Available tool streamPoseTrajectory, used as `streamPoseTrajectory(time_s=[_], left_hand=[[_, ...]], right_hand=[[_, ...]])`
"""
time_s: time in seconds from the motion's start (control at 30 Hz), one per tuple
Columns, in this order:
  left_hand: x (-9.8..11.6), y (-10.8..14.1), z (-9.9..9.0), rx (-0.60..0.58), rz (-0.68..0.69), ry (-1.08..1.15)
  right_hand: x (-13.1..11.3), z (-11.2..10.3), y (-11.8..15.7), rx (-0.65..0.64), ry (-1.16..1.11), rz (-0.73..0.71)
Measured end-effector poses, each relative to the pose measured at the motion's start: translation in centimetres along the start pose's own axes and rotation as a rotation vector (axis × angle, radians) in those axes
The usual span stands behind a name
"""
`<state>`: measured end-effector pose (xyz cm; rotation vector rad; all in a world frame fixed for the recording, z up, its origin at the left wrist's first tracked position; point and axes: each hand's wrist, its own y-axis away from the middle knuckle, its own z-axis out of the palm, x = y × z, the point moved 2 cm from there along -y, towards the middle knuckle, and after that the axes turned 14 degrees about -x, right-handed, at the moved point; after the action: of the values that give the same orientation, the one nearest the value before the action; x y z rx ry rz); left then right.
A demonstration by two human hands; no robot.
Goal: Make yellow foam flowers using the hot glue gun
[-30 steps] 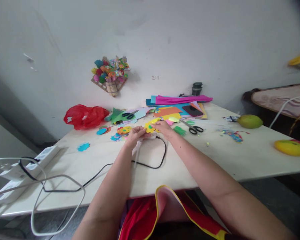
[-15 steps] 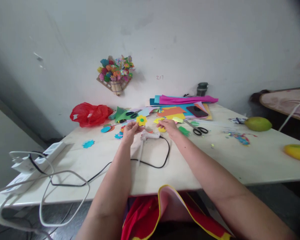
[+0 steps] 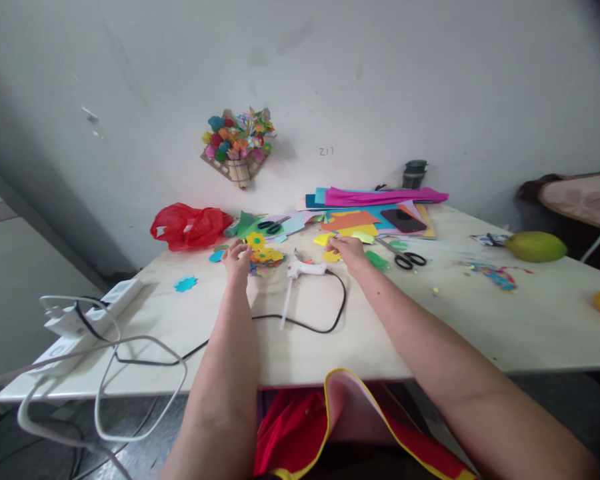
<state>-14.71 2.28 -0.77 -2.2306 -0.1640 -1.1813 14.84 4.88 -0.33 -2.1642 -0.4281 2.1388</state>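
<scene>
My left hand (image 3: 237,258) is over the left-middle of the table, its fingers apart. Right beside its fingertips is a yellow flower cutout with a green centre (image 3: 255,241). More yellow flower cutouts (image 3: 269,255) lie in a pile by the thumb. My right hand (image 3: 349,251) has its fingers pinched at the edge of a bright yellow piece (image 3: 323,239), paper or felt. Under that hand lies another yellow piece (image 3: 331,256). Between my hands a white glue gun (image 3: 305,268) rests on the table, a clear glue stick (image 3: 287,303) extending from its back.
Black-handled scissors (image 3: 409,260) and a green piece (image 3: 377,260) lie right of my right hand. Coloured sheets (image 3: 353,220) and a phone (image 3: 404,220) are behind. At the left are a red plastic bag (image 3: 190,227), a blue cutout (image 3: 185,285) and a power strip (image 3: 105,310) with looping cables.
My left hand has moved left with the green-centred yellow flower, and its fingers have spread beside it. The flower pile and the glue gun are now less covered. My right hand has barely moved.
</scene>
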Motion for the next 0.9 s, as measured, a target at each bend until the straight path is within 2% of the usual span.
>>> streamPoseTrajectory(time_s=[0.13,0.33,0.6,0.8,0.9], left_hand=[[-0.7,0.1,0.2,-0.028,-0.192,-0.101],[-0.1,0.7,0.3,-0.069,-0.315,-0.250],[0.6,1.0,0.0,-0.032,-0.464,-0.360],[1.4,1.6,-0.4,0.080,-0.494,-0.304],[2.0,1.9,-0.5,0.186,-0.393,-0.323]], right_hand=[[0.3,-0.1,-0.2,-0.009,0.039,-0.014],[0.4,-0.1,-0.2,-0.007,0.060,-0.018],[0.1,-0.1,-0.1,-0.001,0.036,-0.010],[0.1,-0.6,-0.3,0.049,0.013,-0.022],[0.1,-1.0,-0.6,0.069,0.025,-0.022]])
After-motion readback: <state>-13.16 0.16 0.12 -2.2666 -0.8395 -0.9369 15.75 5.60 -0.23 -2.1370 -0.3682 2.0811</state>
